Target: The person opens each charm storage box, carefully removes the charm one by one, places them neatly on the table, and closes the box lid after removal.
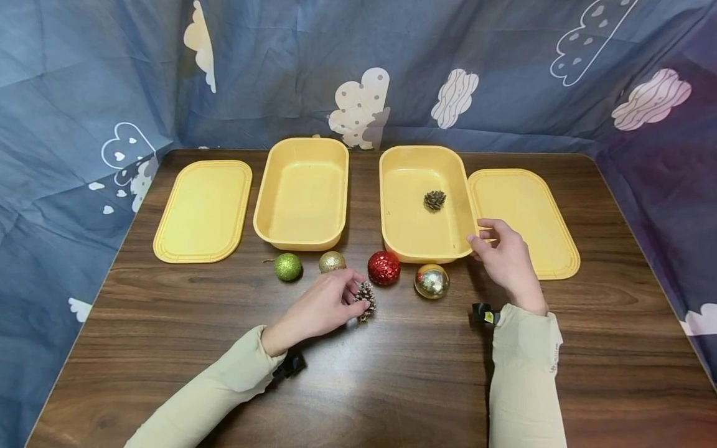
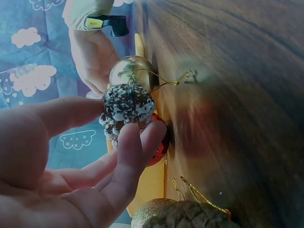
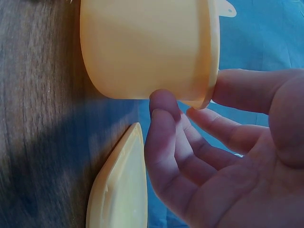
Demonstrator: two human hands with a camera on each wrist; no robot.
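My left hand (image 1: 322, 305) holds a white-tipped pinecone ornament (image 1: 365, 300) between thumb and fingers. In the left wrist view the pinecone (image 2: 128, 109) sits at the fingertips, a gold loop of string by it. At the right yellow container (image 1: 392, 242), my right hand (image 1: 504, 255) grips the near right corner. The right wrist view shows the thumb at the rim and fingertips against the container's outer wall (image 3: 147, 47). A brown pinecone (image 1: 434, 200) lies inside this container. Close to the left hand are a red ball (image 1: 383, 268) and a gold glitter ball (image 1: 332, 262), partly hidden.
A second yellow container (image 1: 300, 239) stands to the left. Yellow lids (image 1: 204, 211) (image 1: 526, 218) lie outward of both containers. A green ball (image 1: 287, 267) and a shiny gold ball (image 1: 432, 281) rest in front. Another brown pinecone (image 2: 190, 216) shows low in the left wrist view.
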